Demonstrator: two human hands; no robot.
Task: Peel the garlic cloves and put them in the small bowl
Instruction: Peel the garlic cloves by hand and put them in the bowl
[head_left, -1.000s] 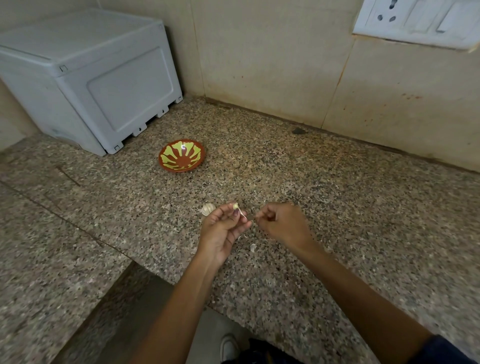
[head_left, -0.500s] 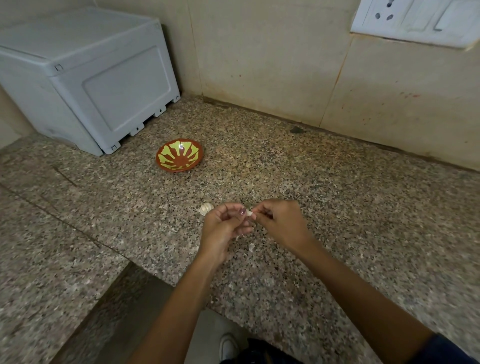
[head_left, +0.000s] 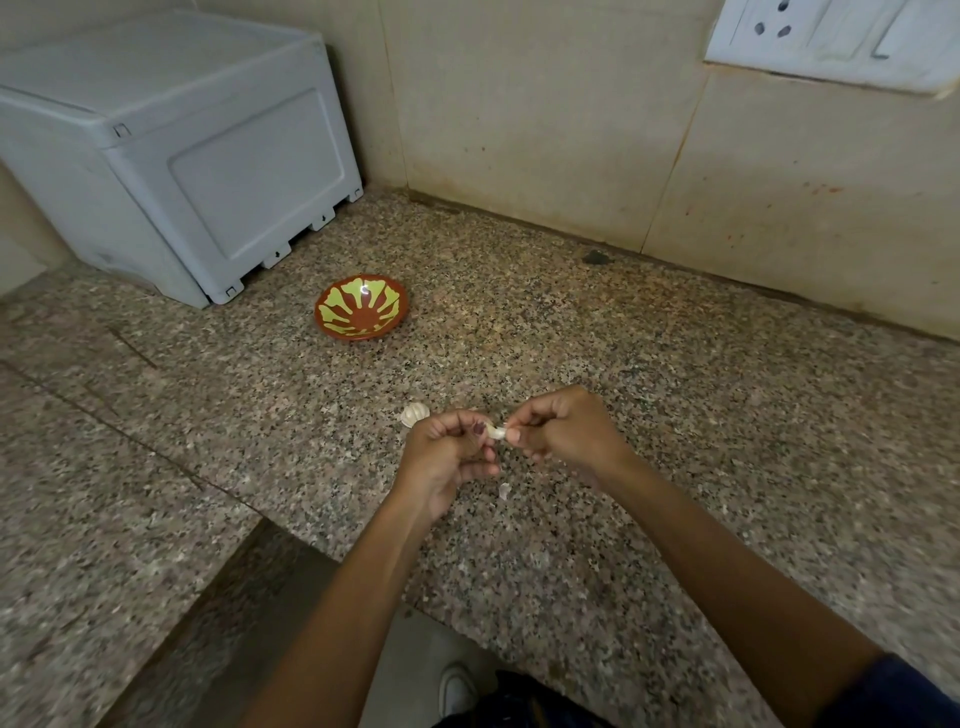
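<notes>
single head-worn view. we look forward and steeply down from standing height onto a granite counter (head_left: 675, 415), facing the corner where two tiled walls (head_left: 545, 130) meet. both forearms enter from the bottom edge, so the hands sit close to us at centre. wide-angle optics bow the counter edge and walls; the floor (head_left: 415, 670) shows directly below.
</notes>
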